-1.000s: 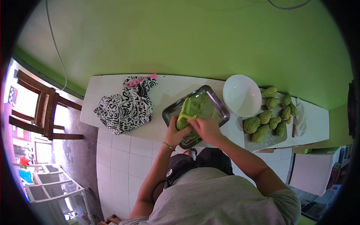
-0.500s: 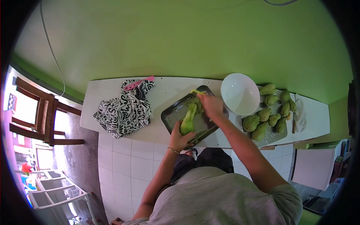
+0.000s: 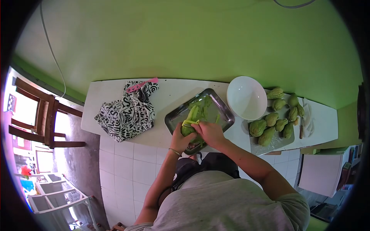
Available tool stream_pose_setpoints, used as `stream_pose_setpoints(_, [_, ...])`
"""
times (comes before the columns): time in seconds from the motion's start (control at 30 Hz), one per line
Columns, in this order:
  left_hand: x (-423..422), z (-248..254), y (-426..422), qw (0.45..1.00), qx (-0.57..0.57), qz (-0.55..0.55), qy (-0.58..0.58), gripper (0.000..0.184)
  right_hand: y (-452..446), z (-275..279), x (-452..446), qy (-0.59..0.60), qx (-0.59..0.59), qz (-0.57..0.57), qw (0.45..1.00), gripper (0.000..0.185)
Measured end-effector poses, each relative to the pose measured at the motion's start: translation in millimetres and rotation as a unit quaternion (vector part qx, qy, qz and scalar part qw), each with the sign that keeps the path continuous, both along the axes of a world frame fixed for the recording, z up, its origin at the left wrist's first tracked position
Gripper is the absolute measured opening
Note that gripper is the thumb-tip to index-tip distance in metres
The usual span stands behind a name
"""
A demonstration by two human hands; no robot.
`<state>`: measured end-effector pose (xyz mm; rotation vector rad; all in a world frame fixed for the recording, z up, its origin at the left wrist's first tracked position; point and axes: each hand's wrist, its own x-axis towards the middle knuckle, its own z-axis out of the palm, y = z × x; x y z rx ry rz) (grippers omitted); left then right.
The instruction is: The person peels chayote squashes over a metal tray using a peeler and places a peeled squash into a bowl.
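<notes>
My left hand point(image 3: 179, 139) is closed around the lower end of a green, partly peeled chayote point(image 3: 187, 131), held over a metal tray point(image 3: 170, 119). Closed on a yellow-green peeler point(image 3: 186, 122), my right hand point(image 3: 210, 133) has the tool against the chayote's upper part. The fingers partly hide both the peeler and the chayote. Strips of green peel point(image 3: 207, 103) lie on the tray's bottom.
A white bowl point(image 3: 246, 97) stands right of the tray. Several chayotes point(image 3: 266, 137) lie farther right on a plastic-covered tray, with a knife point(image 3: 301, 131) and white cloth point(image 3: 308, 120) beside them. Black-and-white patterned fabric point(image 3: 129, 115) with a pink item point(image 3: 142, 84) lies left.
My right hand, with the peeler, has come from the tray's far edge back down to the chayote near my left hand. More of the peel on the tray's bottom shows now.
</notes>
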<state>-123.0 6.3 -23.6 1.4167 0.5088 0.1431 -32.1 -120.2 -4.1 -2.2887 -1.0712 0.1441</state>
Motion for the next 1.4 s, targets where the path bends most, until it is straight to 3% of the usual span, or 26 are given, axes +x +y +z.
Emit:
stream_pose_setpoints(0.07, [1, -10, 3, 0.997, 0.054, -0.009, -0.052, 0.055, 4, -4, 5, -0.041, -0.002, -0.005, 0.999, 0.038])
stream_pose_setpoints(0.2, [-3, 11, -6, 0.996, -0.051, -0.016, 0.064, 0.055, 15, -15, 36, -0.101, -0.038, -0.05, 0.993, 0.039])
stream_pose_setpoints(0.4, [-5, 22, -15, 0.993, -0.068, -0.019, 0.094, 0.051, 7, -13, 87, -0.103, -0.061, -0.238, 0.964, 0.04])
stream_pose_setpoints(0.6, [-10, 18, -9, 0.972, -0.228, 0.034, 0.036, 0.046, -8, -1, 60, -0.087, -0.06, -0.178, 0.978, 0.041])
stream_pose_setpoints(0.7, [-8, 22, -2, 0.94, -0.336, 0.049, 0.02, 0.044, -14, 14, 43, 0.0, -0.036, -0.179, 0.983, 0.042])
stream_pose_setpoints(0.77, [-6, 18, 4, 0.918, -0.393, 0.042, 0.025, 0.045, -16, 26, 25, 0.053, -0.014, -0.099, 0.994, 0.042])
stream_pose_setpoints(0.9, [2, 9, -2, 0.913, -0.392, 0.105, 0.046, 0.042, -8, 16, -11, 0.103, 0.059, -0.004, 0.993, 0.042])
stream_pose_setpoints(1.0, [5, 9, -1, 0.909, -0.394, 0.126, 0.049, 0.04, -1, 25, -7, 0.053, 0.024, 0.006, 0.998, 0.04])
stream_pose_setpoints(1.2, [4, 24, -7, 0.932, -0.345, 0.09, 0.072, 0.037, 15, 16, 42, -0.065, -0.018, -0.138, 0.988, 0.039])
stream_pose_setpoints(1.27, [-1, 14, -6, 0.937, -0.342, 0.052, 0.054, 0.036, 11, 14, 66, -0.085, 0.05, -0.22, 0.971, 0.039])
stream_pose_setpoints(1.3, [0, 11, -9, 0.934, -0.345, 0.085, 0.02, 0.035, 8, 12, 73, -0.094, 0.084, -0.259, 0.958, 0.039])
stream_pose_setpoints(1.4, [5, 8, -14, 0.92, -0.352, 0.159, -0.069, 0.032, -3, 3, 64, 0.173, 0.185, -0.253, 0.934, 0.043])
